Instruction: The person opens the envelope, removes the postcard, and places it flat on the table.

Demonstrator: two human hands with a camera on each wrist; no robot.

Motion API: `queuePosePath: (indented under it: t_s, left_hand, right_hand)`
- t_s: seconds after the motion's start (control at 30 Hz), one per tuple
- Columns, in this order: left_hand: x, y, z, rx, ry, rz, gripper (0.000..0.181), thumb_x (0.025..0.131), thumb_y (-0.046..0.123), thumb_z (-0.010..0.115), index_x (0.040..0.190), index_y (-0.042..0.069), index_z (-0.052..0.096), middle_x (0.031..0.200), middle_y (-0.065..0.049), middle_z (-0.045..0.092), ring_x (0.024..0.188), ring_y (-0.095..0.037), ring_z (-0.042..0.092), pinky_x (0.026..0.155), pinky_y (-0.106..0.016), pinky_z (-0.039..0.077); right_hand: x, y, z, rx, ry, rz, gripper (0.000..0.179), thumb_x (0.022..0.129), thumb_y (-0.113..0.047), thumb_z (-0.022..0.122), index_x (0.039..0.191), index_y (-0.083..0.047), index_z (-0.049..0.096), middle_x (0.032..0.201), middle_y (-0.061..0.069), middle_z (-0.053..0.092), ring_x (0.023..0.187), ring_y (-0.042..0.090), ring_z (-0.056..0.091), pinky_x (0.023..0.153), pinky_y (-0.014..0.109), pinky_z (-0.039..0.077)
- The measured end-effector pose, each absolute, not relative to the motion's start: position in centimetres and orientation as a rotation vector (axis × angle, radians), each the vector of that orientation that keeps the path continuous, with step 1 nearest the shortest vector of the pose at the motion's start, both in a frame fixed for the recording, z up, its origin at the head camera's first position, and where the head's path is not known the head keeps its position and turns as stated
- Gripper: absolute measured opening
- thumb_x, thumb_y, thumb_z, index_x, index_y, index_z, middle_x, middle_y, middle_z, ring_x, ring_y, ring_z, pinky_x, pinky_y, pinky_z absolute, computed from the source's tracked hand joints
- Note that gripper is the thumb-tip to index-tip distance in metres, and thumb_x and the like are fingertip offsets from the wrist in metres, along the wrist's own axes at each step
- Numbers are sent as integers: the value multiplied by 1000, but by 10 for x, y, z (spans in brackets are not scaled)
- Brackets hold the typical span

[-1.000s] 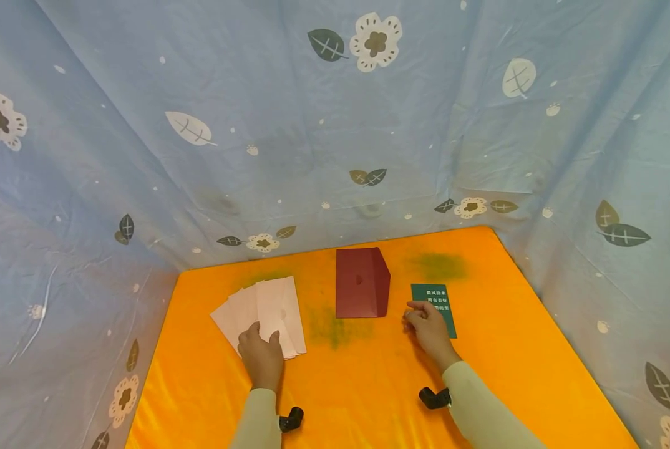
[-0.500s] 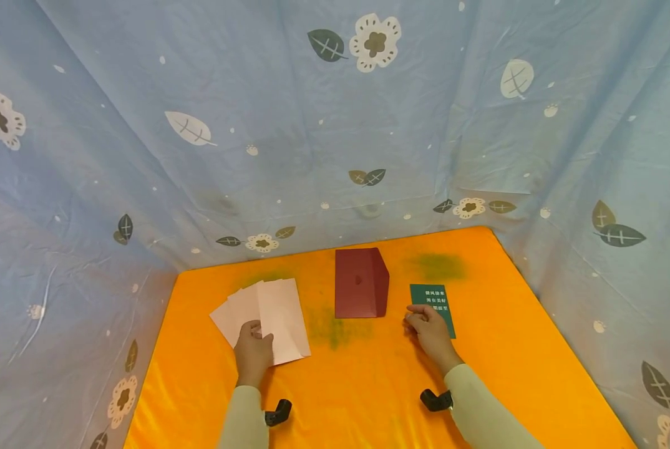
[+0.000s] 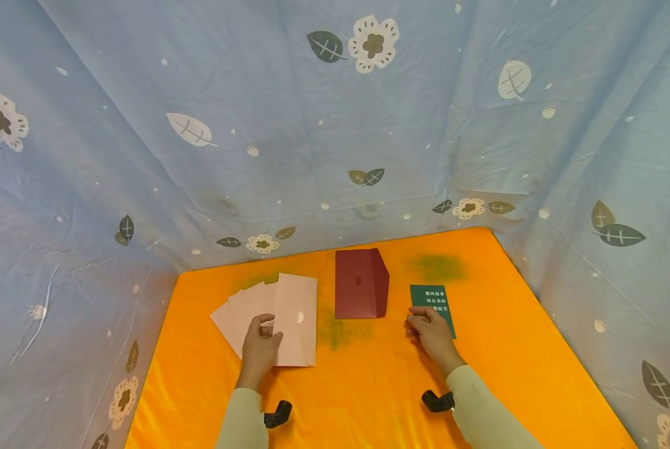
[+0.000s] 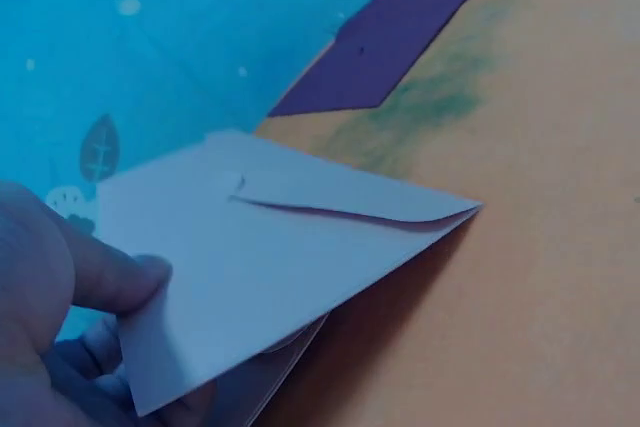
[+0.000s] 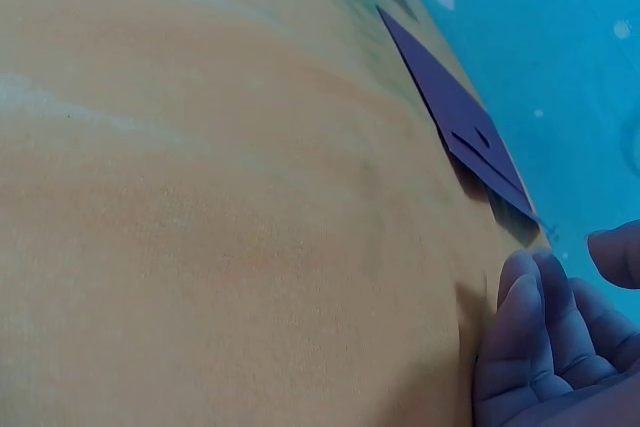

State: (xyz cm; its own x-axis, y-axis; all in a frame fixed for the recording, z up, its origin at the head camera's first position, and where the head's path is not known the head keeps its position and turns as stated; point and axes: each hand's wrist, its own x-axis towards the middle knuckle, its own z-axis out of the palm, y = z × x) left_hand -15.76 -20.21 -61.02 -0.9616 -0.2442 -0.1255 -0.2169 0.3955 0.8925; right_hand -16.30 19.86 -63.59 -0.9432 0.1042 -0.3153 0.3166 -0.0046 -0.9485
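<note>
My left hand (image 3: pixel 259 354) pinches a pale pink envelope (image 3: pixel 298 337) by its left edge. In the left wrist view the thumb lies on top of this envelope (image 4: pixel 230 267), with fingers beneath, and its far corner is raised over the cloth. More pink envelopes (image 3: pixel 234 312) lie fanned out to its left, partly covered by the hand. My right hand (image 3: pixel 435 340) hovers over a green card (image 3: pixel 419 292) with white writing and covers part of it. In the right wrist view its thumb stands apart from loosely bent fingers (image 5: pixel 520 322), with nothing between them.
A dark red envelope (image 3: pixel 354 293) with its flap out to the right lies between the hands, farther back. The table has an orange cloth (image 3: pixel 357 386) with green smudges. A blue curtain (image 3: pixel 290 168) with leaves and flowers encloses the back and both sides.
The left hand has taken hold of the top pink envelope and moved it to the right, partly off the fan, turning it more upright in view. The right hand has stayed in place.
</note>
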Motion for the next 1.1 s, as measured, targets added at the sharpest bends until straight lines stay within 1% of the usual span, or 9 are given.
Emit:
queuePosePath:
  t_s: [0.17, 0.27, 0.4, 0.57, 0.7, 0.8, 0.87, 0.97, 1.1]
  left_hand:
    - [-156, -200, -611, 419, -2539, -1819, 44, 103, 9, 72, 144, 10, 56, 109, -15, 57, 87, -28, 58, 66, -34, 49]
    - [-155, -197, -612, 374, -2495, -1927, 45, 103, 8, 72, 144, 11, 54, 110, -14, 55, 86, -25, 54, 66, -32, 45]
    - [-154, -189, -611, 295, -2412, -2084, 46, 103, 3, 71, 145, 8, 50, 107, -13, 55, 85, -22, 55, 71, -29, 47]
    - [-151, -175, -614, 240, -2328, -2234, 46, 103, -1, 69, 143, 6, 46, 104, -11, 53, 82, -20, 51, 69, -26, 44]
    - [-144, -157, -617, 184, -2243, -2420, 46, 105, 1, 68, 141, 6, 41, 103, -10, 55, 82, -19, 54, 71, -26, 47]
    - [-138, -143, -619, 143, -2179, -2563, 46, 105, 1, 68, 139, 7, 38, 103, -11, 58, 80, -20, 61, 69, -28, 53]
    - [-134, -135, -618, 133, -2164, -2615, 46, 105, 1, 68, 138, 7, 37, 103, -11, 59, 79, -20, 62, 67, -29, 55]
    - [-128, -126, -617, 132, -2161, -2668, 47, 104, 1, 69, 137, 8, 37, 105, -12, 59, 83, -23, 66, 70, -33, 59]
    - [-120, -119, -618, 123, -2183, -2697, 48, 102, -1, 70, 136, 8, 38, 104, -11, 58, 87, -24, 66, 74, -35, 60]
  right_hand:
    - [-164, 199, -636, 458, 2102, -2076, 36, 114, -14, 58, 146, 2, 57, 119, 23, 69, 92, 29, 70, 75, 30, 59]
    - [-164, 199, -635, 456, 2099, -2076, 36, 114, -15, 58, 145, 2, 58, 119, 23, 69, 92, 29, 70, 75, 30, 59]
    - [-164, 199, -635, 463, 2091, -2082, 35, 114, -14, 58, 145, 2, 58, 119, 23, 69, 93, 29, 70, 75, 30, 59]
    - [-164, 200, -635, 462, 2085, -2085, 35, 114, -15, 58, 145, 2, 58, 120, 23, 70, 93, 29, 69, 75, 30, 59]
    - [-164, 201, -634, 464, 2084, -2084, 36, 114, -15, 59, 145, 2, 58, 119, 23, 69, 93, 29, 69, 75, 30, 59]
    - [-164, 202, -635, 467, 2075, -2089, 36, 114, -16, 59, 145, 2, 57, 120, 23, 69, 92, 28, 69, 75, 30, 59]
    - [-164, 202, -636, 464, 2071, -2089, 36, 114, -16, 59, 145, 2, 57, 120, 22, 69, 92, 28, 69, 75, 30, 59]
    - [-164, 201, -637, 463, 2065, -2089, 37, 114, -16, 58, 146, 3, 56, 121, 24, 69, 94, 29, 69, 76, 30, 59]
    - [-163, 200, -638, 463, 2061, -2092, 38, 115, -15, 57, 146, 5, 55, 123, 26, 68, 95, 32, 69, 75, 31, 59]
